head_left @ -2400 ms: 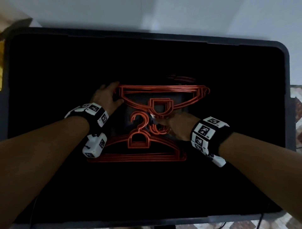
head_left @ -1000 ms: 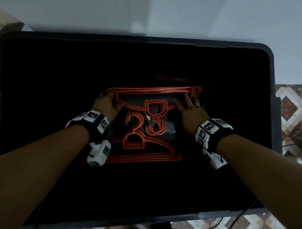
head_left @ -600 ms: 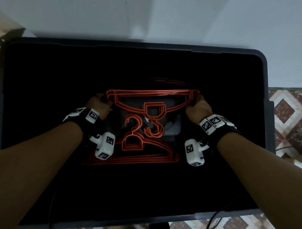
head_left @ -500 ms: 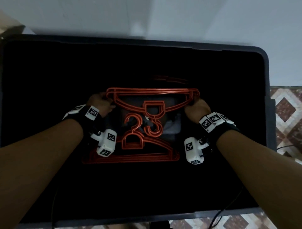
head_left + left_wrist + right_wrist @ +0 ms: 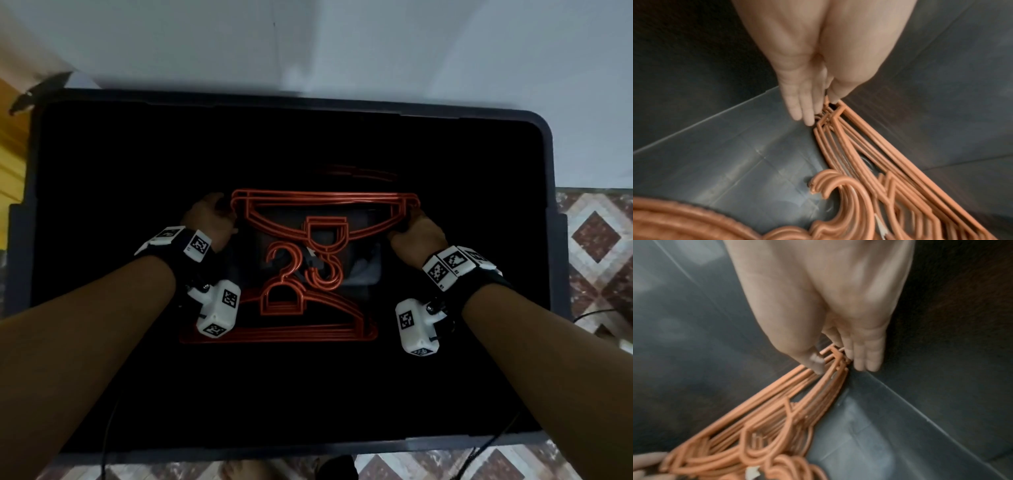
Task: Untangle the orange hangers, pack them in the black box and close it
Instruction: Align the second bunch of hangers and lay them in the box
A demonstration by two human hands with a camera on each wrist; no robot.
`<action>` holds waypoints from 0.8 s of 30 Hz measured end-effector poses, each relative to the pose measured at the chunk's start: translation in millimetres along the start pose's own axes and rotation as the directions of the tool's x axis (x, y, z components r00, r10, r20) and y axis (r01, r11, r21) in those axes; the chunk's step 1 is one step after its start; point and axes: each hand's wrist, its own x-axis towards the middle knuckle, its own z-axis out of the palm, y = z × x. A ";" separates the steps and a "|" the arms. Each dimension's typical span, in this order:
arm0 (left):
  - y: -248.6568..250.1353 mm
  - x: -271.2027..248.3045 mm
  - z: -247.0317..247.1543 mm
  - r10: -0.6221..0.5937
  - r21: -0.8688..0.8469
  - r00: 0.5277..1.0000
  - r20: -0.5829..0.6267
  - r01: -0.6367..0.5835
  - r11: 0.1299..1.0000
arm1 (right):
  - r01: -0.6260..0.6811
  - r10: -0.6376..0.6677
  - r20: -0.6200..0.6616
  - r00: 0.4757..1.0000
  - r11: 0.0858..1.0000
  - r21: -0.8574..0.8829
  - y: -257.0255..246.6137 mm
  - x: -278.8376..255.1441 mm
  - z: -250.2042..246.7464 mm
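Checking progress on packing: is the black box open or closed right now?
Open. The head view looks straight into the black box, with two stacks of orange hangers on its floor and both hands inside; no lid is in view.

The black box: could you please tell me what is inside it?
Two stacks of orange hangers, far and near, hooks meeting mid-box. Both hands grip the far stack's ends. Something pale beneath is unclear.

1. My left hand [image 5: 209,224] hides its fingertips behind the far hanger stack [image 5: 325,209].
2. My camera box [image 5: 217,310] covers the near hanger stack's [image 5: 291,334] left end.
3. The black box [image 5: 548,144] interior is too dark to read.
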 end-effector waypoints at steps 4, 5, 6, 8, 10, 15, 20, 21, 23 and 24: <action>6.5 -7.3 -3.1 0.026 0.064 0.999 0.036 -0.028 0.998 | -0.083 0.075 0.101 0.992 0.994 0.077 2.8 0.4 4.9; 9.5 -9.2 -1.8 0.034 0.051 0.998 0.054 -0.037 0.998 | -0.097 0.084 0.117 0.990 0.989 0.115 2.9 1.2 6.5; 12.8 -10.3 -0.3 0.051 0.047 0.998 0.049 -0.053 0.997 | -0.109 0.091 0.117 0.989 0.982 0.154 2.7 2.8 8.3; 19.0 -11.0 1.1 0.083 0.081 0.996 0.027 -0.085 0.993 | -0.126 0.107 0.096 0.990 0.965 0.228 -0.4 7.1 8.0; 24.4 -12.7 1.3 0.115 0.137 0.993 0.024 -0.117 0.984 | -0.150 0.124 0.109 0.986 0.950 0.274 -4.8 11.2 7.8; 26.8 -17.6 0.4 0.140 0.229 0.990 -0.002 -0.136 0.964 | -0.151 0.122 0.101 0.987 0.921 0.359 3.5 21.3 13.1; 28.4 -31.6 -4.2 0.146 0.249 0.988 -0.043 -0.131 0.960 | -0.110 0.076 0.110 0.991 0.932 0.346 10.3 15.3 10.3; 28.8 -34.1 -6.0 0.144 0.260 0.989 -0.045 -0.128 0.957 | -0.097 0.061 0.115 0.992 0.935 0.341 13.5 16.6 10.7; 28.0 -39.9 -7.7 0.130 0.280 0.991 -0.036 -0.115 0.953 | -0.098 0.058 0.132 0.990 0.942 0.320 12.1 10.7 10.5; 27.2 -42.5 -8.4 0.117 0.289 0.993 -0.029 -0.103 0.952 | -0.093 0.052 0.141 0.989 0.948 0.305 4.3 -0.4 7.0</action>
